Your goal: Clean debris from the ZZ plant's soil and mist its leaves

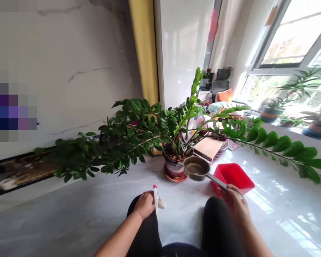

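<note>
- The right hand (234,200) is closed around the long handle of a small metal pan (196,168), holding it out in front of the right knee.
- The pan hangs level just beside the rim of the plant pot (174,167), apart from the floor; its round bowl shows a dull, brownish inside, and whether it holds liquid cannot be told.
- The left hand (144,204) is curled around the neck of a spray bottle (157,198), which stands upright by the left knee, with a red tip at the top and a pale body.
- The potted plant (155,132) stands on the pale, glossy floor (69,214) straight ahead, with long leafy stems arching far out to both sides.
- A red plastic tub (234,176) sits on the floor just right of the pan, under its handle.
- Behind the pot lies a striped bowl (219,151) with a flat tan card resting on top.
- More potted plants (270,112) line the window sill on the right.
</note>
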`<state>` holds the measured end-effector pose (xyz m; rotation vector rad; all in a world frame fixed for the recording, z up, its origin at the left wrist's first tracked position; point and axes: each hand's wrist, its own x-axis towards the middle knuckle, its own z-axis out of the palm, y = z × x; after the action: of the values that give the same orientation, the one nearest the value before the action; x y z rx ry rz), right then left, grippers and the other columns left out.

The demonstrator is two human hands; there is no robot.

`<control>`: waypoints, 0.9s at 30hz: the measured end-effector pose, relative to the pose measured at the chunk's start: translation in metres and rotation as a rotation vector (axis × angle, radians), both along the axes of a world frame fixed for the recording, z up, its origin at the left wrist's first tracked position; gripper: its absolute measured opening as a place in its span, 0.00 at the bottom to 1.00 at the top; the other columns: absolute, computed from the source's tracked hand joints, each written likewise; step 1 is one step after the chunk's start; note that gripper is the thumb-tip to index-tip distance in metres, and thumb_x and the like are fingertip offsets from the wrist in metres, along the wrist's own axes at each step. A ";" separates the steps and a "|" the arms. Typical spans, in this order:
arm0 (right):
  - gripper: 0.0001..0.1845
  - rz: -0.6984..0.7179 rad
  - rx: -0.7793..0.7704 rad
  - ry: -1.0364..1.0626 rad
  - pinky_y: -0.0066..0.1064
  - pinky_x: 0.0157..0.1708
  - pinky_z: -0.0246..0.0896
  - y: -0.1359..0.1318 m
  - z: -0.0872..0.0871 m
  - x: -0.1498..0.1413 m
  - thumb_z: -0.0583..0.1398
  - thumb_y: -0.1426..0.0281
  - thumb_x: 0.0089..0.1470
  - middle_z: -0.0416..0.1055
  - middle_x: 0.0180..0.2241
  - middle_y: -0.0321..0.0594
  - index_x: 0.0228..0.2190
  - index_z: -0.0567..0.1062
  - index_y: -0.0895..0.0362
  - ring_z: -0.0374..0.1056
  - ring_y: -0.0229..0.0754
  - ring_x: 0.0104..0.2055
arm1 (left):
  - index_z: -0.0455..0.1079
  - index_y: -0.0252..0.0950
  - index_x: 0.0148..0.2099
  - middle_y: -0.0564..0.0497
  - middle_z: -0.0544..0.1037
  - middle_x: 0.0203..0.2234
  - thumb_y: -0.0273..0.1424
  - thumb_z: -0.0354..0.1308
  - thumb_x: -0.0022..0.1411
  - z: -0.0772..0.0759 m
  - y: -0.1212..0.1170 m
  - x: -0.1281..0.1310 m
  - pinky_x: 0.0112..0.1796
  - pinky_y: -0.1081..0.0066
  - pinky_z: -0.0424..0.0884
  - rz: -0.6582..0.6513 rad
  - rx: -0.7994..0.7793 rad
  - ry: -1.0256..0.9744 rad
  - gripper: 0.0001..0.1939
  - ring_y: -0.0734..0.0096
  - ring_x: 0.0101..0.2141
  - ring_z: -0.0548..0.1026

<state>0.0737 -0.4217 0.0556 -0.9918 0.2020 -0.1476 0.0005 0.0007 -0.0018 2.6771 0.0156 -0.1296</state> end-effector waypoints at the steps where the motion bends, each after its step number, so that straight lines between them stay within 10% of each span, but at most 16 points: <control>1: 0.27 0.030 0.021 0.005 0.41 0.41 0.83 0.011 0.000 0.005 0.81 0.58 0.34 0.83 0.32 0.48 0.34 0.80 0.56 0.83 0.56 0.36 | 0.81 0.41 0.51 0.44 0.84 0.49 0.35 0.58 0.69 -0.001 0.001 0.000 0.60 0.61 0.68 -0.002 0.012 -0.010 0.13 0.55 0.54 0.79; 10: 0.29 0.142 -0.004 -0.052 0.38 0.38 0.83 0.065 0.025 0.028 0.80 0.55 0.40 0.83 0.30 0.44 0.37 0.77 0.57 0.84 0.54 0.35 | 0.80 0.42 0.52 0.45 0.84 0.50 0.34 0.58 0.70 -0.006 0.006 0.003 0.58 0.62 0.70 -0.017 0.021 -0.032 0.13 0.57 0.53 0.80; 27: 0.32 0.112 -0.215 -0.086 0.38 0.34 0.83 0.072 0.062 0.044 0.80 0.51 0.39 0.82 0.28 0.42 0.37 0.77 0.56 0.83 0.53 0.31 | 0.79 0.40 0.50 0.41 0.83 0.50 0.39 0.54 0.70 0.005 0.004 -0.001 0.60 0.56 0.68 -0.022 -0.034 0.009 0.15 0.50 0.55 0.78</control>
<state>0.1179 -0.3497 0.1175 -1.2056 0.0516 -0.1114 -0.0002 0.0044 0.0031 2.6430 -0.0134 -0.1483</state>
